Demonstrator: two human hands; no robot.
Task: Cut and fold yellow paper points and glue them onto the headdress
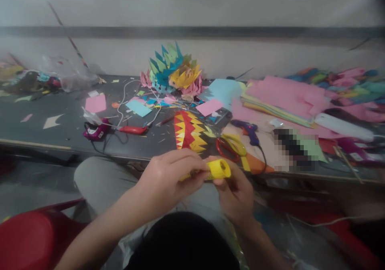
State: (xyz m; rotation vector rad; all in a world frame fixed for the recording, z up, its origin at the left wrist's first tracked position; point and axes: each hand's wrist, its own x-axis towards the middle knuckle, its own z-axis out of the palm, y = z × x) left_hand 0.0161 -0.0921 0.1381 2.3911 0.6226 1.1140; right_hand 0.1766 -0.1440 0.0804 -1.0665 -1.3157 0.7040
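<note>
1. Yellow paper roll [217, 168] at the lower centre of the frame, above the lap and in front of the table edge, with its round open end towards the right.
2. Left hand [176, 172], just left of centre: thumb and fingers pinched on the roll's left part, more yellow paper visible beneath the palm.
3. Right hand [237, 194], right of centre: fingers curled around the roll's right end from behind and below, thumb underneath; probably a light grip, though blur hides the exact contact.
4. Just beyond the left hand, on the dark table [64, 129]: red-and-yellow zigzag paper piece [197, 136].
5. Beyond the right hand: red scissors handle [219, 146] and, farther right, dark purple glue gun [250, 130] with an orange trigger.
6. Upper centre: spiky folded-paper model [165, 71] in blue, green, yellow and pink.
7. Right side: stacked pink paper sheets [282, 95].
8. Left of centre: red-handled corded tool [132, 130] beside a purple device [95, 131].
9. Lower left corner: red stool [27, 238].
</note>
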